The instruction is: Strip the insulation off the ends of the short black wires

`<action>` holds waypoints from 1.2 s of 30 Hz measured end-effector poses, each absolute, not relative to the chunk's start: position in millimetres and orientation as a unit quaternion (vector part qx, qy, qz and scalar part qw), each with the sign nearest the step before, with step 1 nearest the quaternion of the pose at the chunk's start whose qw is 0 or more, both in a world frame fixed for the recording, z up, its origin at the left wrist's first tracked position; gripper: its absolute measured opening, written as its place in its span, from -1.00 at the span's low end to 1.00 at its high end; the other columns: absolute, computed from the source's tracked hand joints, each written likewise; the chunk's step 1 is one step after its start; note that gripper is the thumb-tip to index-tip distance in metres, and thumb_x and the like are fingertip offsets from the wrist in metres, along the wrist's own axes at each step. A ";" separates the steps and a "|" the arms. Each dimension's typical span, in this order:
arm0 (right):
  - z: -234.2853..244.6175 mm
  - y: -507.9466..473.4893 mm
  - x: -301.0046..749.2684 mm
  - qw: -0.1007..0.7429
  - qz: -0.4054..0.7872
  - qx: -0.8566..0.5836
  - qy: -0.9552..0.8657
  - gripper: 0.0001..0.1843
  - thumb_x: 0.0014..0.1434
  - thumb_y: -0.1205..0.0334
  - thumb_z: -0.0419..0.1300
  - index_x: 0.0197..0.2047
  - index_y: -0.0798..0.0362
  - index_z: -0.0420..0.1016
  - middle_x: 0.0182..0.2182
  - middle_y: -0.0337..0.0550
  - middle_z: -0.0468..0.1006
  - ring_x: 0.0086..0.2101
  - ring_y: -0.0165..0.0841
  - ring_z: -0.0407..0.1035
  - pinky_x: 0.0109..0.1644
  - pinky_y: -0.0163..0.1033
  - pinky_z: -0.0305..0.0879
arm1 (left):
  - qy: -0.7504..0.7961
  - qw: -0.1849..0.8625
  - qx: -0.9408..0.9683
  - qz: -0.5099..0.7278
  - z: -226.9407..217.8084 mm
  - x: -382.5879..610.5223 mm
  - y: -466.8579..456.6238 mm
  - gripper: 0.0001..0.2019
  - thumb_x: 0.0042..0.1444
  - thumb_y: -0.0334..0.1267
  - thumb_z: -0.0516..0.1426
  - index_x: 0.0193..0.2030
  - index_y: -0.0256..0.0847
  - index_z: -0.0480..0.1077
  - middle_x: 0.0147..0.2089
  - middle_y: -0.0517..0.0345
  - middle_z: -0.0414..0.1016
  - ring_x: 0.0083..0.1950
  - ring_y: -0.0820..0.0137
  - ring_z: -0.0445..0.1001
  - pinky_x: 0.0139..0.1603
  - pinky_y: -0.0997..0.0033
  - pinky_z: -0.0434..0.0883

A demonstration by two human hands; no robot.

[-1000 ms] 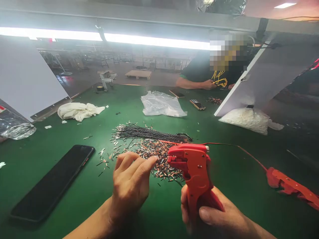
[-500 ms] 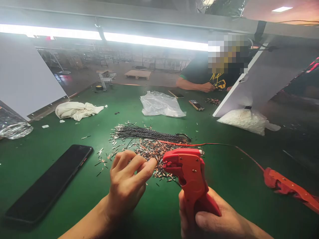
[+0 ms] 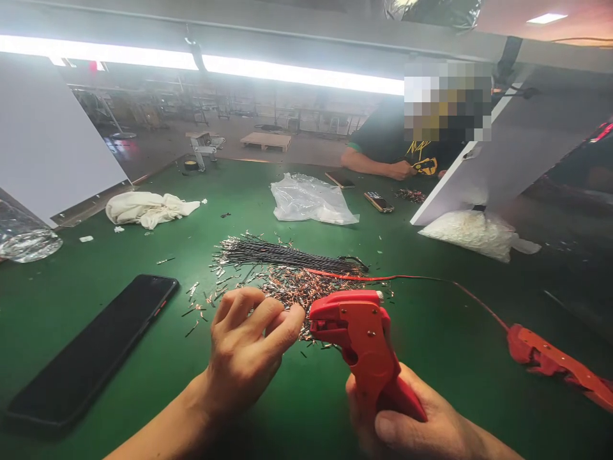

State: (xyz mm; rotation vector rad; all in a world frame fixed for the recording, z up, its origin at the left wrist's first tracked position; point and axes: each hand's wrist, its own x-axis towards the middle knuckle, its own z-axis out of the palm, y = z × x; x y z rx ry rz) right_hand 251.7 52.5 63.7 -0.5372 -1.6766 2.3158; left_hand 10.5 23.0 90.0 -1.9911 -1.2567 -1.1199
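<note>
My left hand (image 3: 251,351) is closed in a pinch, thumb and forefinger pressed together on a thin black wire mostly hidden by the fingertips. Just right of those fingertips are the jaws of a red and orange wire stripper (image 3: 368,338). My right hand (image 3: 412,415) is wrapped round its handles and holds it upright, jaws pointing left. Behind both hands lies a heap of short black and copper-coloured wire scraps (image 3: 292,284). A bundle of long black wires (image 3: 282,255) with silvery ends at the left rests along the heap's far side.
A black phone (image 3: 96,348) lies at the left. A second red wire stripper (image 3: 560,364) lies at the right, a red cord running from it. Farther back are a white cloth (image 3: 148,209), a clear plastic bag (image 3: 311,199) and a tied bag (image 3: 472,233). A co-worker (image 3: 383,150) sits opposite.
The wire stripper has shifted slightly left and down in my right hand. The dark wire seen between my left fingertips and the jaws is now hardly visible. My left hand stays nearly in place.
</note>
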 end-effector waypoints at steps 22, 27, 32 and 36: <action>42.0 37.1 257.4 0.199 0.778 -0.274 -0.530 -0.48 0.10 -0.25 0.22 -0.43 0.03 0.17 -0.68 -0.43 0.05 -0.64 -0.56 -0.11 -0.58 -0.36 -0.18 | -0.466 0.228 -0.745 -0.420 81.9 17.5 24.1 -0.77 0.15 -0.59 0.07 -0.16 -0.22 0.39 -0.51 0.26 0.48 -0.32 0.36 0.31 -0.20 0.36 0.22; 54.8 45.0 254.4 0.142 0.811 -0.196 -0.533 -0.48 0.10 -0.24 0.20 -0.34 0.12 0.33 -0.55 -0.25 0.27 -0.55 -0.49 0.13 -0.48 -0.37 0.06 | -0.474 0.229 -0.733 -0.430 79.5 17.9 24.9 -0.74 0.12 -0.62 0.08 -0.16 -0.21 0.39 -0.51 0.25 0.47 -0.33 0.35 0.32 -0.20 0.35 0.23; 71.7 44.8 258.0 0.192 0.820 -0.207 -0.498 -0.38 0.09 -0.28 0.16 -0.08 0.13 0.41 -0.38 -0.04 0.47 -0.42 -0.31 0.32 -0.35 -0.22 0.25 | -0.494 0.252 -0.711 -0.432 78.0 16.0 25.8 -0.78 0.11 -0.60 0.14 -0.17 -0.25 0.41 -0.52 0.22 0.45 -0.31 0.33 0.33 -0.18 0.32 0.25; 72.0 49.0 261.5 0.284 0.767 -0.241 -0.522 -0.56 0.20 -0.14 0.15 -0.06 0.04 0.41 -0.33 -0.07 0.50 -0.33 -0.24 0.36 -0.20 -0.13 0.31 | -0.487 0.280 -0.716 -0.415 77.7 15.7 22.9 -0.78 0.08 -0.57 0.19 -0.17 -0.24 0.44 -0.52 0.24 0.49 -0.30 0.33 0.35 -0.16 0.30 0.26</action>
